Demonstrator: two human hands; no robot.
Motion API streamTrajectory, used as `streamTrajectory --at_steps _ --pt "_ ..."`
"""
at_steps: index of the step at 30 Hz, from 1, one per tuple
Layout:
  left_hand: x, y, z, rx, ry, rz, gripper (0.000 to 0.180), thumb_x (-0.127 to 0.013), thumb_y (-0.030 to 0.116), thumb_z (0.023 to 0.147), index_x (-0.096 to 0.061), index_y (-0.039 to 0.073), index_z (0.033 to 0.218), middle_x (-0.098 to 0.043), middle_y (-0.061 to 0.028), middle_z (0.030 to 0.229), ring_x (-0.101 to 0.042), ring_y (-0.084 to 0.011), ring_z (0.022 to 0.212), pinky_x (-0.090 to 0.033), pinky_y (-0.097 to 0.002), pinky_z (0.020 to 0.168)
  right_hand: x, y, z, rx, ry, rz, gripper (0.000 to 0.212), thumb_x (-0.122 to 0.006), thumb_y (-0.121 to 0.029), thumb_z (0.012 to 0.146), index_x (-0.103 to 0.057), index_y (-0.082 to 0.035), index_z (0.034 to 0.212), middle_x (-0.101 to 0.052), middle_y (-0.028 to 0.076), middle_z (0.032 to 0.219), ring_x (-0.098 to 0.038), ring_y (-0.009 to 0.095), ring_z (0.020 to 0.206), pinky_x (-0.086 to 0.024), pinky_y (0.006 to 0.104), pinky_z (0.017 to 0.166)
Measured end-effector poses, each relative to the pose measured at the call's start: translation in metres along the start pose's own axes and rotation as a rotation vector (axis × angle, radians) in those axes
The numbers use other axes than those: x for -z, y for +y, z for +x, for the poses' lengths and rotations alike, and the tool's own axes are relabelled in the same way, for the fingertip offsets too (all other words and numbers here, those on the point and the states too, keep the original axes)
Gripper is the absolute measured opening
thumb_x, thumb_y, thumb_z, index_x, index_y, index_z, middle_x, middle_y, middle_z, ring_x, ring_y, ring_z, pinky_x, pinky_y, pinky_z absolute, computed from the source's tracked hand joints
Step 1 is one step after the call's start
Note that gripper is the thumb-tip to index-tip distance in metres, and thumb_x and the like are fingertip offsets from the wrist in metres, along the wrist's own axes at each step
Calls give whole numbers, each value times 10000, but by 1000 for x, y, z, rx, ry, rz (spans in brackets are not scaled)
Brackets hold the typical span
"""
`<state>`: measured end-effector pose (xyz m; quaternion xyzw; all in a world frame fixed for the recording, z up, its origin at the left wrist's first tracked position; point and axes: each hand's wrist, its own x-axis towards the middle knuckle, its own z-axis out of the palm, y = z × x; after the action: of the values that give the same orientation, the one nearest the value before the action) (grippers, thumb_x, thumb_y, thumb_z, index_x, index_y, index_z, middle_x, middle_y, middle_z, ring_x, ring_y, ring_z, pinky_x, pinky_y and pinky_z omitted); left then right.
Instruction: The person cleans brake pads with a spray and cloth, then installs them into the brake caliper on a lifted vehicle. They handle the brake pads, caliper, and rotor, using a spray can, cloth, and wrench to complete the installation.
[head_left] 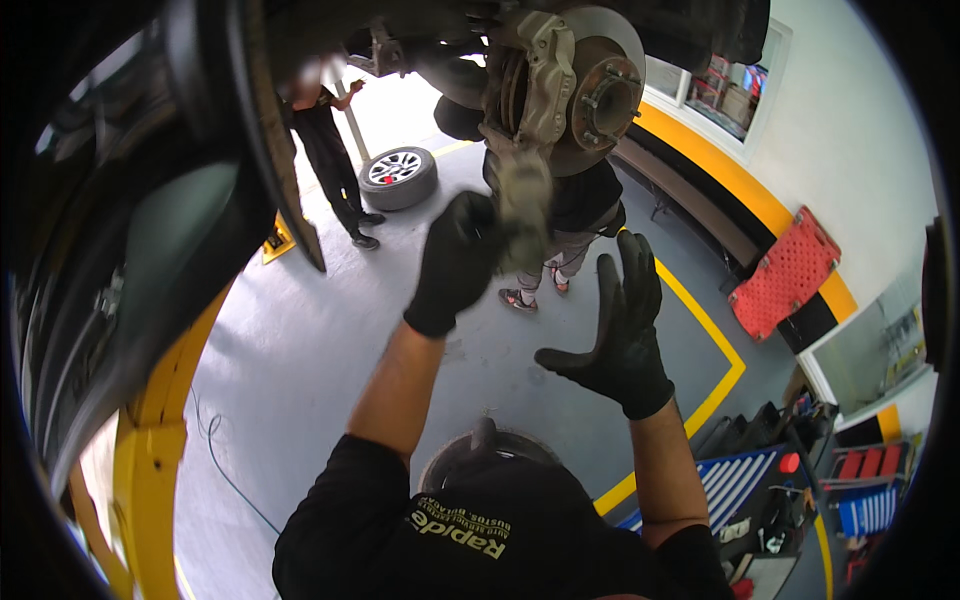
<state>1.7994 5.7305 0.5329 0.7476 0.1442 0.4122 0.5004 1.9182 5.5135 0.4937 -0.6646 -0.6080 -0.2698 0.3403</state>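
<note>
My left hand (458, 262), in a black glove, is closed at the edge of a greyish-tan metal part (526, 205). Motion smears that part, so its exact kind does not show. Directly above it is a brake caliper (548, 85), set over the brake disc (622, 35) beside the wheel hub (606, 95) with its studs. To the right and lower, my black-gloved right hand (625, 335) is held in the air with thumb and fingers spread, touching nothing.
A raised vehicle's dark body panel (130, 220) fills the left, near a yellow lift post (150, 470). Behind stand two people, one partly hidden by the brake. A wheel (398, 178) lies on the floor. Right: a red creeper board (785, 272), a bench (690, 200) and a tool-covered cart (780, 510).
</note>
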Motion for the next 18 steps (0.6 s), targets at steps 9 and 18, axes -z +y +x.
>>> streamTrajectory --at_steps 9,18 --pt "38 -35 186 -312 24 59 196 -781 31 908 -620 18 1020 -647 5 851 -571 -55 738 -483 -242 668 -83 40 -19 -299 -97 17 1252 -937 -444 727 -214 36 1629 -268 314 1664 -269 494 1545 -247 575 1253" --pt "24 -34 192 -315 5 87 265 -812 99 885 -568 34 965 -611 1 830 -551 -58 733 -463 -245 652 -87 71 -238 -739 -349 -72 1275 -929 -439 747 -163 41 1645 -257 310 1670 -268 492 1536 -258 590 1248"
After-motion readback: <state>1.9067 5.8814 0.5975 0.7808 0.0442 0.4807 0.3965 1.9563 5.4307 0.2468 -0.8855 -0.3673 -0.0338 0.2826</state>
